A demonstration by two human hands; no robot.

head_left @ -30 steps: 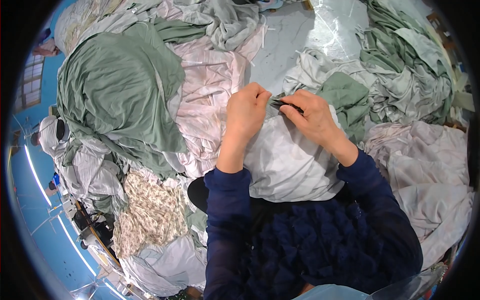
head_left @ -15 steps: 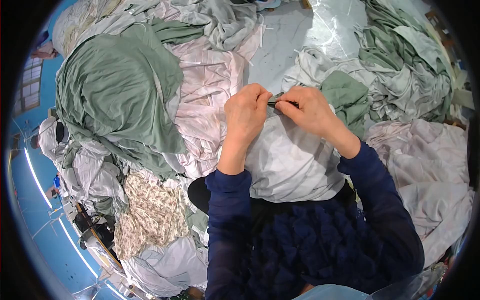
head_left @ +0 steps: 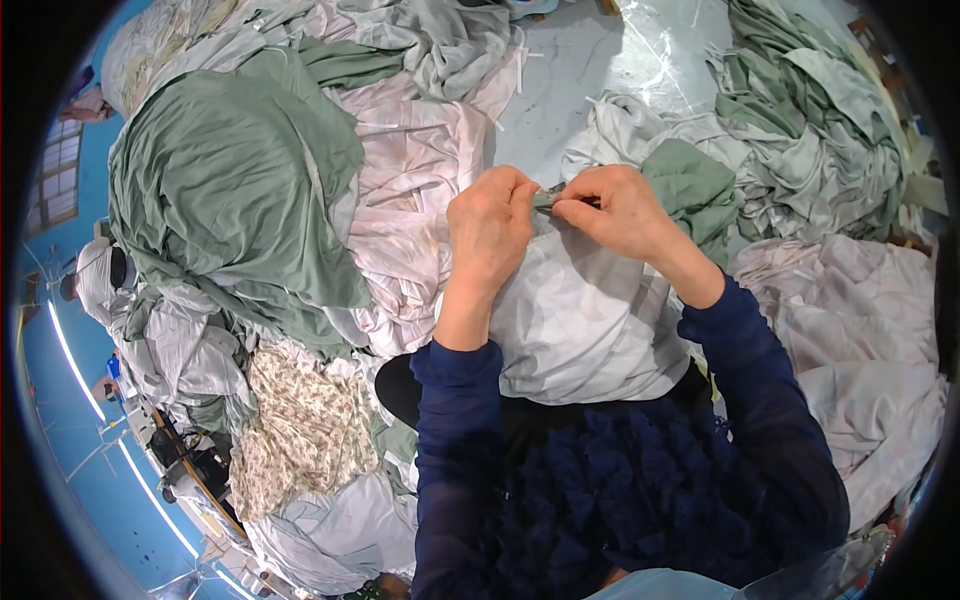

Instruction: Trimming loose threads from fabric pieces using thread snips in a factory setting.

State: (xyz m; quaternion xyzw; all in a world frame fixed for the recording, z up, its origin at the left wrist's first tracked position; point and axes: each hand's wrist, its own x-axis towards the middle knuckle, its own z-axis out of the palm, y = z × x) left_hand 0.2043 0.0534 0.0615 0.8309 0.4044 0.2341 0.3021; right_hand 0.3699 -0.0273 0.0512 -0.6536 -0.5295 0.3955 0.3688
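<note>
Both my hands meet above a white cloth that lies draped over my lap. The fingers of my left hand are pinched on a small greenish edge of fabric at the top of that cloth. Thumb and fingers of my right hand close on a small dark tool, which looks like thread snips; most of it is hidden in the hand. Its tip touches or nearly touches the pinched edge, close to my left fingertips.
A large green cloth heap rises at the left, beside pale pink fabric. Floral cloth lies lower left. Grey-white and green fabric piles up at the right, above pale pink cloth. Grey floor shows ahead.
My right hand has shifted slightly, and a little more of the greenish edge shows between my fingertips. The left hand keeps its pinch nearly in place.
</note>
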